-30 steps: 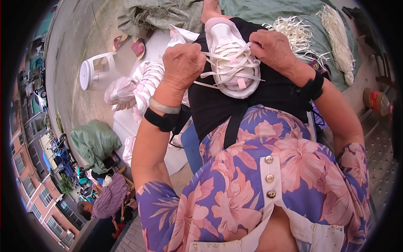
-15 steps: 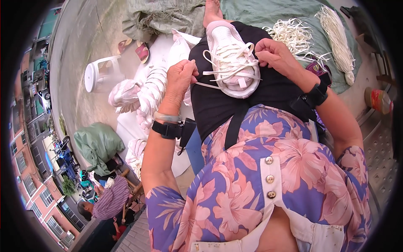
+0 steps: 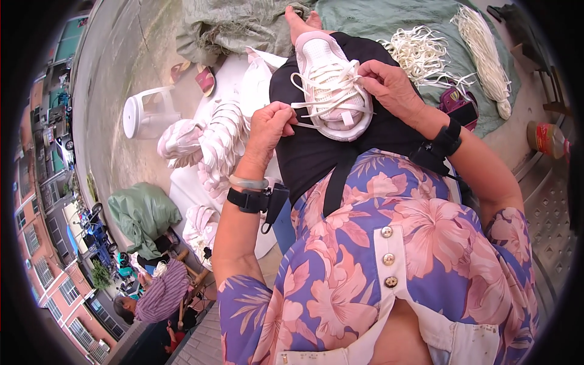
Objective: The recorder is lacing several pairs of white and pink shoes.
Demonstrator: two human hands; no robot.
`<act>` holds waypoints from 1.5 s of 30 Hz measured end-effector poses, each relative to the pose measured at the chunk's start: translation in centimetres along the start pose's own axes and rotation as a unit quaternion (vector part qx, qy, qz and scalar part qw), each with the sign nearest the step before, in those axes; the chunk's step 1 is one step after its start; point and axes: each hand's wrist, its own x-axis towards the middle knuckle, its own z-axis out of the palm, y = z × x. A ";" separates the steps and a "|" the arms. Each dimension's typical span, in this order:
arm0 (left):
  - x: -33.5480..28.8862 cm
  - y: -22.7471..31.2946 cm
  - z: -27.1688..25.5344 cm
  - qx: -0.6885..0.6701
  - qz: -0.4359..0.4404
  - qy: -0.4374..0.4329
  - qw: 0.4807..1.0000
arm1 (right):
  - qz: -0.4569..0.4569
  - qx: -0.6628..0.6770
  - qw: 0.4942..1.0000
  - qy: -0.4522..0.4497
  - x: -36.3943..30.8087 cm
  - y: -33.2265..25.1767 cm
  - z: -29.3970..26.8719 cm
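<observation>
A white and pale pink sneaker (image 3: 319,56) lies across my lap on black cloth, its toe pointing away from me. White shoelace (image 3: 328,94) crosses its front in loose rows, with loops hanging out on both sides. My left hand (image 3: 274,126) is left of the shoe, thumb and finger pinched on a length of lace that runs to the collar end. On the other side, my right hand (image 3: 389,88) pinches the lace close to the shoe's right edge. The exact lace ends in my fingertips are hidden.
A pile of similar shoes (image 3: 222,137) sits on white sheeting at the left, near a white plastic stool (image 3: 146,112). Loose laces (image 3: 420,52) and a lace bundle (image 3: 483,55) lie on green tarp at the right. A person in a striped top (image 3: 161,292) sits lower left.
My right hand has moved left and slightly down to the shoe's edge, taking the lace between its fingers. My left hand has shifted right and slightly down, nearer the shoe.
</observation>
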 end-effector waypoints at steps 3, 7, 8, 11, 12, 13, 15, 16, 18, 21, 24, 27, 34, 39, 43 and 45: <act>-0.2 0.0 0.0 0.004 -0.004 0.008 1.000 | 0.006 0.024 1.000 0.008 0.1 0.1 0.1; -0.5 -0.3 -0.2 -0.018 -0.008 0.018 1.000 | 0.094 0.188 0.975 -0.079 0.3 -0.9 -0.9; -0.6 -0.4 -0.3 -0.027 -0.009 0.023 0.999 | 0.115 0.207 0.967 -0.099 0.3 -1.1 -0.9; -0.7 -0.3 -0.3 -0.035 -0.011 0.022 0.999 | 0.092 0.181 0.969 -0.138 0.8 -0.7 -1.7; -0.7 -0.4 -0.2 -0.036 -0.010 0.024 0.999 | 0.091 0.180 0.969 -0.140 0.8 -0.8 -1.6; -0.7 -0.5 -0.2 -0.040 -0.005 0.019 0.999 | 0.112 0.186 0.968 -0.129 0.8 -0.9 -1.5; -0.8 -0.7 -0.2 -0.045 0.000 0.015 0.999 | 0.132 0.190 0.965 -0.119 0.8 -1.0 -1.5; -0.9 -0.7 -0.3 -0.038 -0.006 0.015 0.999 | 0.142 0.202 0.960 -0.133 0.9 -1.0 -1.6; -1.0 -0.8 -0.3 -0.031 -0.011 0.015 0.999 | 0.153 0.213 0.954 -0.147 0.9 -0.6 -1.8; -1.3 -0.8 -0.2 -0.041 -0.010 0.013 0.999 | 0.119 0.190 0.967 -0.124 0.7 0.5 -1.8; -1.4 -0.7 -0.1 -0.040 -0.007 -0.005 0.999 | 0.110 0.226 0.961 -0.115 0.3 1.0 -2.5; -1.5 -0.3 0.4 -0.055 -0.004 -0.013 0.998 | 0.136 0.241 0.953 -0.126 0.0 1.2 -3.1; -1.1 0.8 1.4 -0.049 -0.010 -0.010 0.999 | 0.153 0.269 0.944 -0.111 -0.1 1.9 -3.1; -1.6 -0.2 2.3 0.000 -0.030 -0.030 0.999 | 0.160 0.297 0.935 -0.110 0.1 2.3 -3.1; -1.9 -0.6 3.3 -0.018 0.024 -0.041 0.999 | 0.157 0.307 0.932 -0.112 0.2 2.4 -3.0; -2.2 -0.6 3.4 -0.021 0.035 -0.043 0.998 | 0.158 0.308 0.932 -0.112 0.2 2.5 -3.0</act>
